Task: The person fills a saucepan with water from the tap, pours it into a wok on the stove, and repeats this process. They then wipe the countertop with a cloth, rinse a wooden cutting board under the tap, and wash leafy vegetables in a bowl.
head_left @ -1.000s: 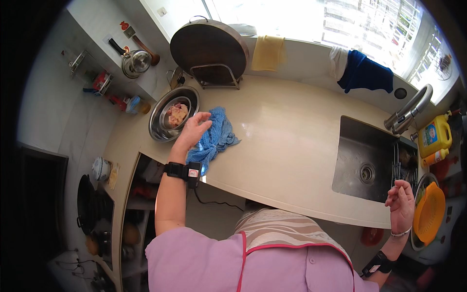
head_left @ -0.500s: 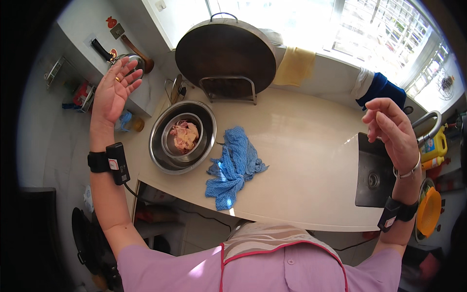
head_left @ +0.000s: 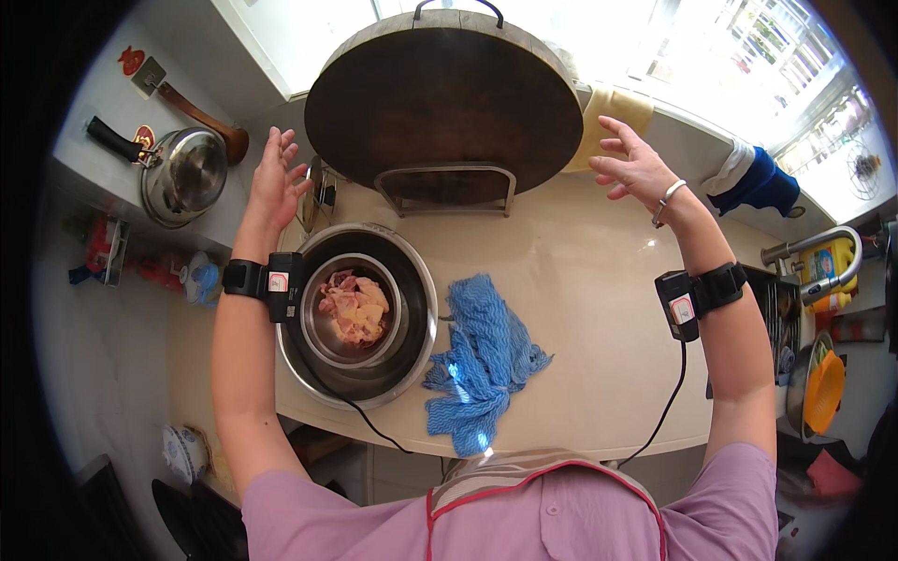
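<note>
Both of my hands are raised and reach forward, one on each side of a large round wooden chopping board (head_left: pixel 440 107) that stands upright in a metal rack (head_left: pixel 449 170). My left hand (head_left: pixel 277 182) is open and empty, close to the board's left edge. On the other side, my right hand (head_left: pixel 638 168) has its fingers apart and nothing in them, near the board's right edge and a yellow cloth (head_left: pixel 613 117). Neither hand appears to touch the board. Below my left hand, a large steel basin (head_left: pixel 426 280) holds a smaller steel bowl (head_left: pixel 398 309) with raw meat pieces (head_left: pixel 355 309).
A crumpled blue cloth (head_left: pixel 482 355) lies on the cream counter (head_left: pixel 599 346) beside the basin. A pan (head_left: pixel 187 173) and a wooden spatula (head_left: pixel 206 122) hang at the left. The faucet (head_left: pixel 832 271) stands at the right, near a yellow bottle (head_left: pixel 828 257). Cables trail from both wrist devices.
My hands have moved inward and toward the board, the right one leaving the sink area. The view has come closer to the board and basin. Both hands remain empty.
</note>
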The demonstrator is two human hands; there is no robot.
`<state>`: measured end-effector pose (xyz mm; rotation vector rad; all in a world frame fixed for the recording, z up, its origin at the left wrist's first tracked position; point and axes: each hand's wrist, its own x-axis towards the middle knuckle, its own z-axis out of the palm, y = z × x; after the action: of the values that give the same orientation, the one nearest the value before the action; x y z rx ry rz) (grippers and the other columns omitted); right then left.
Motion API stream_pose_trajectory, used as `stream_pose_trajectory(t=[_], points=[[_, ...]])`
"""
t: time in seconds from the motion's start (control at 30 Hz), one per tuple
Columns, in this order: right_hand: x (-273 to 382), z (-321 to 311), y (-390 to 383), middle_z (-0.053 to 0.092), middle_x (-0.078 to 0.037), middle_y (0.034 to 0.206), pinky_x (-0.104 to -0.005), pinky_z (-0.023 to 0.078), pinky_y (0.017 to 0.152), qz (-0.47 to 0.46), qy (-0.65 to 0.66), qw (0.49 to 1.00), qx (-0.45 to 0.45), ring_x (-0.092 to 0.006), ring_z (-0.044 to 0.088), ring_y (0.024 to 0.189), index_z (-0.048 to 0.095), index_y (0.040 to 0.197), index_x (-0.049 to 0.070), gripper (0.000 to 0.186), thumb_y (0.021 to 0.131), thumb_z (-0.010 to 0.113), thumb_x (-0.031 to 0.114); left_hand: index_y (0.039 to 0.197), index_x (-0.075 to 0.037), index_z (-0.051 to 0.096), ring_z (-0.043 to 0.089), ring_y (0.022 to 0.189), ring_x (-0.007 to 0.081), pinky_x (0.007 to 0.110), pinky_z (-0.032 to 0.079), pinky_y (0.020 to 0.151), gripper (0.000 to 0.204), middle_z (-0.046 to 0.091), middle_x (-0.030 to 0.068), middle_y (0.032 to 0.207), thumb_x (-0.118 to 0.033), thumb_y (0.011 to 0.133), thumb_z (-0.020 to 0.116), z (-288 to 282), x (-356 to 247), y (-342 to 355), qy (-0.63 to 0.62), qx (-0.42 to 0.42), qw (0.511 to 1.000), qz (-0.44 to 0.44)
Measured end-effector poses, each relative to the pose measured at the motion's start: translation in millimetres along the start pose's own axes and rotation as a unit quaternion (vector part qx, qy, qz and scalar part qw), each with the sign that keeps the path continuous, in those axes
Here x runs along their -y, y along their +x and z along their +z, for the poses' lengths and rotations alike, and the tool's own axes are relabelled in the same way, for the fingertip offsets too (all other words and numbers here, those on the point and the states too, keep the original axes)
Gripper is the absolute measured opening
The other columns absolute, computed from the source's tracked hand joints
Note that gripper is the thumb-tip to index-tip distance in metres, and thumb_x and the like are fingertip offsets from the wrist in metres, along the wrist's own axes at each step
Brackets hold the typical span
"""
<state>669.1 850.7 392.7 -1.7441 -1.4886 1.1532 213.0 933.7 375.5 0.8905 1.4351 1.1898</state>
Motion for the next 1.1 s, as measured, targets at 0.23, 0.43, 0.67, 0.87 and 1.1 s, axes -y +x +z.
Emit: stream_pose_trajectory(t=[0.23,0.43,0.67,0.87,1.1], points=[[-3.1,22.0,65.3,0.059,-0.004,0.104,-0.0282,0.051,0.064,0.011,-0.038,0.997,0.064,-0.0138,0.06,0.078,0.038,0.133,0.014,0.075,0.073,0.08,0.028,0.134,-0.012,0.043,0.05,0.113,0.0172,0.038,0.038,0.099,0.058,0.054,0.0041,0.128,-0.054,0.097,0.032,14.2,43.6,69.0,0.002,0.118,0.985,0.13],[-9.9,22.6,77.2,0.057,0.0,0.076,-0.0241,0.048,0.054,0.016,-0.067,0.994,0.081,-0.0084,0.053,0.06,0.052,0.111,0.01,0.054,0.07,0.083,0.025,0.132,-0.007,0.044,0.053,0.115,0.0228,0.035,0.042,0.1,0.052,0.05,0.008,0.133,-0.046,0.098,0.037,45.7,52.3,70.7,-0.218,-0.029,0.969,0.109],[-21.1,40.5,33.6,0.064,-0.004,0.095,-0.0279,0.053,0.064,-0.065,-0.041,0.997,0.016,-0.0137,0.061,0.08,0.051,0.12,0.006,0.063,0.066,0.083,0.01,0.129,-0.008,0.048,0.055,0.114,0.0236,0.037,0.045,0.097,0.044,0.055,0.0083,0.125,-0.036,0.097,0.039,29.8,54.4,29.5,-0.217,-0.042,0.959,0.176],[-1.9,20.8,-12.4,0.065,-0.007,0.1,-0.0303,0.052,0.081,-0.069,-0.011,0.998,-0.006,-0.0157,0.061,0.094,0.054,0.117,0.005,0.06,0.067,0.084,0.012,0.124,-0.005,0.051,0.055,0.112,0.0231,0.037,0.045,0.095,0.035,0.056,0.01,0.122,-0.023,0.096,0.04,9.7,7.3,-5.3,-0.157,-0.043,0.949,0.269],[21.3,-35.2,-90.3,0.066,-0.009,0.099,-0.031,0.051,0.081,-0.213,-0.107,0.967,-0.095,-0.0183,0.063,0.09,0.061,0.106,0.004,0.05,0.066,0.086,0.02,0.12,-0.002,0.052,0.055,0.11,0.0241,0.036,0.046,0.094,0.031,0.056,0.0099,0.12,-0.018,0.095,0.046,13.2,-64.5,-84.8,-0.142,-0.018,0.914,0.379]])
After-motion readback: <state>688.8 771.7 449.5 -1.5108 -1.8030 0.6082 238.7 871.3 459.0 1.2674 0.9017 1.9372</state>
